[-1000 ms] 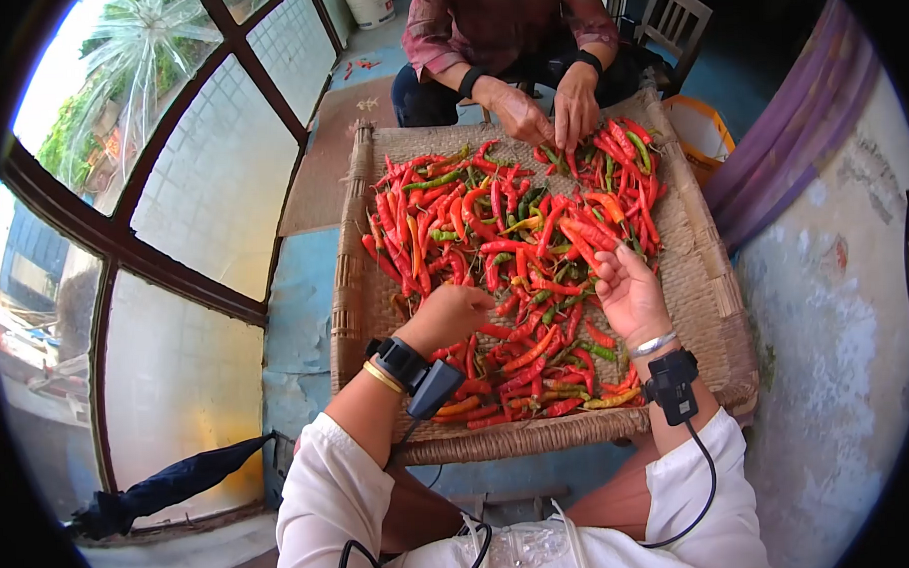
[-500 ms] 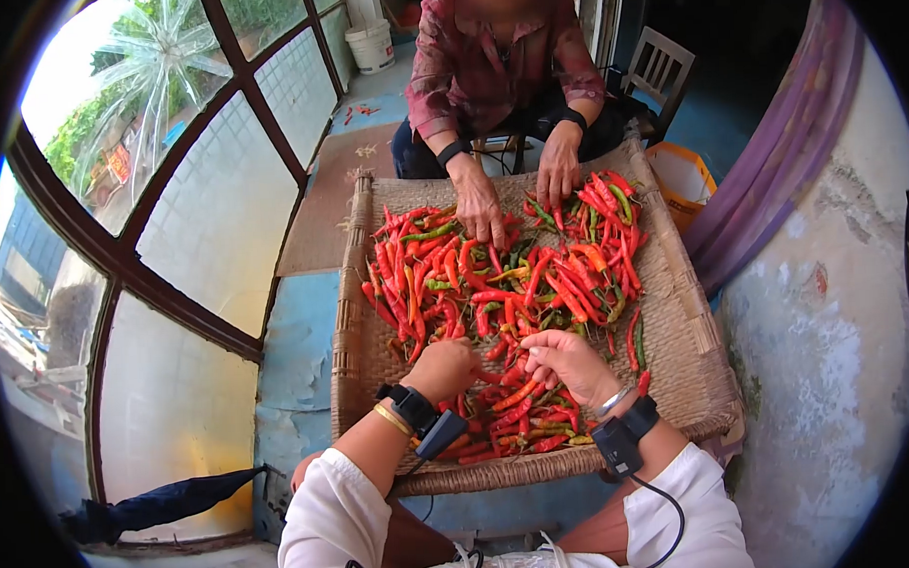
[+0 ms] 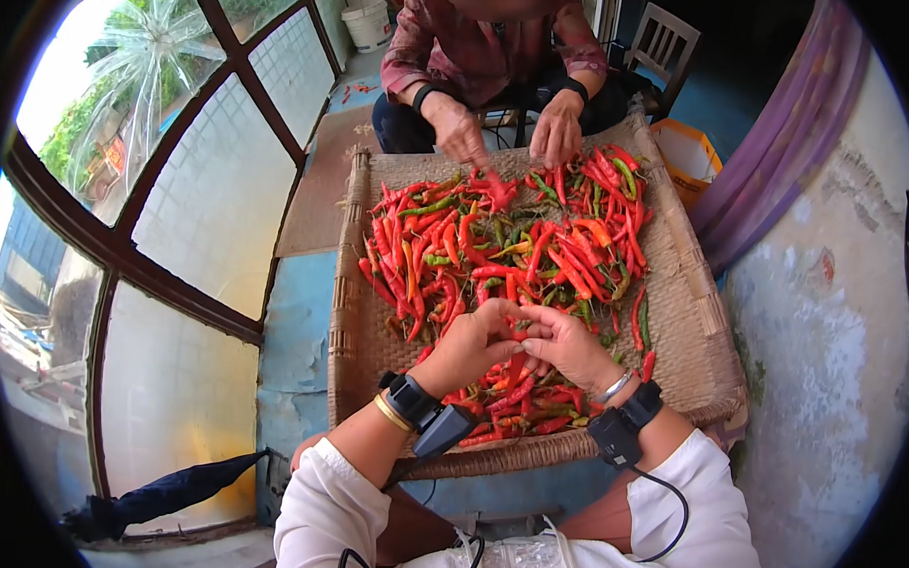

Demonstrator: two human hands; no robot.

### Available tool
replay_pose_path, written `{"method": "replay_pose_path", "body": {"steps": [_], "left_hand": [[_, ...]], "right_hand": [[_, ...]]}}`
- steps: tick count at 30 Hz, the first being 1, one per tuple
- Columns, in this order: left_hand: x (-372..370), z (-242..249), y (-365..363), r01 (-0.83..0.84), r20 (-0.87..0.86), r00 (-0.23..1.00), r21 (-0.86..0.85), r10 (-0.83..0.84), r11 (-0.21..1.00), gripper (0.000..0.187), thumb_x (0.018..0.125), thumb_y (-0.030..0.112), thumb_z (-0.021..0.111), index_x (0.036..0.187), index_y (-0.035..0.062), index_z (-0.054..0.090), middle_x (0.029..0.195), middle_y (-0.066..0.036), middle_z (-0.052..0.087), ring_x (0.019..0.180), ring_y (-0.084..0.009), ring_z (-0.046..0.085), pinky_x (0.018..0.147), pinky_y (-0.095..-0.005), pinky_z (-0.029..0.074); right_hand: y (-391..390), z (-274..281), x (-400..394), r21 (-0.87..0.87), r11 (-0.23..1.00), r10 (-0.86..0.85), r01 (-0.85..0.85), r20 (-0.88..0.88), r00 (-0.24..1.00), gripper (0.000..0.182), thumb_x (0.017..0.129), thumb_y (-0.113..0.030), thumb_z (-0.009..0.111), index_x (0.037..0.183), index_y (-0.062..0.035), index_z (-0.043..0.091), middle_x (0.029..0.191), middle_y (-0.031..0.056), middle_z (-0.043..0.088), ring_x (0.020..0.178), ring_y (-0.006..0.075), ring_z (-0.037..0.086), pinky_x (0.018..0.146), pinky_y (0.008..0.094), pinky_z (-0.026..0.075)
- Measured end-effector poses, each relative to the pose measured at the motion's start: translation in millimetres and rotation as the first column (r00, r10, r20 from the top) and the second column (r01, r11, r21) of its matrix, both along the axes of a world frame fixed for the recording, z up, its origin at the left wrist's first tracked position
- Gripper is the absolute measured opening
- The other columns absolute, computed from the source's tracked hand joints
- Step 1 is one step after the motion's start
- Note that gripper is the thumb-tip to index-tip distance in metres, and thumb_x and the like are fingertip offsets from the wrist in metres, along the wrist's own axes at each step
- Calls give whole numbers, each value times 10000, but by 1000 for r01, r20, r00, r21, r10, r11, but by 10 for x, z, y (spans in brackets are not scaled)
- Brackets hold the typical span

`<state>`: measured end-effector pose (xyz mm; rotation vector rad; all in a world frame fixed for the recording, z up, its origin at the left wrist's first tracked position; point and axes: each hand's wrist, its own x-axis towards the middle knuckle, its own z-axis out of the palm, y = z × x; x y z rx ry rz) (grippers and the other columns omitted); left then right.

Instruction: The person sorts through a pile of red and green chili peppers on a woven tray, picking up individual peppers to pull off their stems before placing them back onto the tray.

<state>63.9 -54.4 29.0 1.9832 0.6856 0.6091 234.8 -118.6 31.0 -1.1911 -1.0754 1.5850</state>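
Observation:
My left hand point(image 3: 476, 341) and my right hand point(image 3: 569, 348) meet fingertip to fingertip over the near half of a woven tray point(image 3: 692, 361). Between them is a red chili pepper point(image 3: 516, 366), partly hidden by my curled fingers. My left fingers are closed round it, and my right thumb and fingers pinch at its upper end. Below my hands lies a heap of red chili peppers point(image 3: 524, 407). A bigger heap of red and green chili peppers point(image 3: 564, 265) spreads across the tray's far half.
Across the tray, another person point(image 3: 496, 42) works with both hands over the far peppers. A yellow-rimmed box point(image 3: 688, 156) and a chair point(image 3: 663, 44) stand at the right. Framed windows point(image 3: 186, 193) line the left; a rough wall point(image 3: 826, 311) is at the right.
My left hand has moved up and right, and my hands have come together. The other person's hands have drawn back toward the far edge, one blurred with red chili peppers.

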Motion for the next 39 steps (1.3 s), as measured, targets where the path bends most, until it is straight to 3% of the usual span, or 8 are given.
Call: {"method": "replay_pose_path", "body": {"steps": [9, 11, 12, 18, 24, 27, 34, 39], "left_hand": [[38, -209, -78, 4, 39, 999, -157, 2, 988, 472, 737, 73, 649, 1158, 31, 440, 770, -85, 615, 681, -129, 578, 629, -265, 455], [12, -218, -17, 134, -116, 986, 86, -123, 987, 395, 743, 64, 638, 1109, 34, 491, 748, -85, 602, 651, -134, 563, 611, -269, 451], [10, -84, -21, 71, -161, 984, -48, -78, 996, 302, 719, 110, 627, 999, 17, 560, 766, -169, 596, 699, -278, 600, 638, -323, 466], [-341, -333, 435, -294, -247, 908, 205, 340, 934, 215, 724, 177, 616, 896, 49, 610, 803, -149, 603, 795, -295, 585, 698, -375, 463], [-547, -293, 528, -394, -361, 602, 641, 712, 659, 390, 702, 243, 639, 1047, 95, 534, 1193, -176, 419, 927, -382, 516, 765, -413, 453], [-552, -250, 522, -438, -532, 553, 469, 641, 767, 434, 695, 247, 644, 1082, 99, 514, 1242, -201, 361, 930, -419, 502, 787, -425, 444], [-649, -609, 707, -441, -301, 669, 575, 680, 689, 297, 688, 205, 629, 940, 57, 574, 1122, -198, 477, 871, -363, 532, 775, -397, 452], [-415, -449, 572, -367, -237, 840, 415, 489, 832, 185, 704, 119, 617, 852, 9, 630, 856, -144, 606, 826, -274, 589, 729, -346, 468]], "right_hand": [[25, -100, 9, -37, 983, -185, 182, -140, 973, 116, 839, -109, 533, 922, -32, 554, 659, 5, 556, 530, 62, 538, 441, 176, 447], [60, -72, 78, -60, 964, -263, 259, -77, 962, 110, 833, -118, 541, 903, -34, 558, 646, 1, 545, 517, 58, 527, 422, 176, 432], [80, -108, 147, -71, 949, -315, 308, -136, 939, 110, 829, -128, 548, 889, -36, 561, 643, 0, 539, 496, 59, 509, 403, 181, 417], [190, -288, 566, -340, 705, -691, 622, -526, 496, 110, 839, -184, 551, 849, -74, 552, 746, 41, 621, 606, 103, 580, 533, 241, 474], [124, -217, 383, -384, 802, -595, 457, -447, 668, 161, 850, -181, 531, 951, -56, 534, 731, 48, 608, 587, 107, 564, 494, 241, 448], [97, -215, 283, -306, 878, -473, 369, -438, 764, 240, 861, -184, 512, 1058, -48, 507, 718, 45, 589, 574, 102, 543, 478, 225, 435], [76, -221, 255, -295, 915, -377, 273, -395, 837, 212, 868, -185, 501, 1033, -53, 517, 715, 32, 587, 562, 81, 541, 459, 198, 428], [78, -212, 218, -272, 939, -298, 210, -340, 892, 194, 867, -168, 495, 1015, -47, 529, 717, 27, 585, 554, 75, 540, 437, 188, 420]]}}
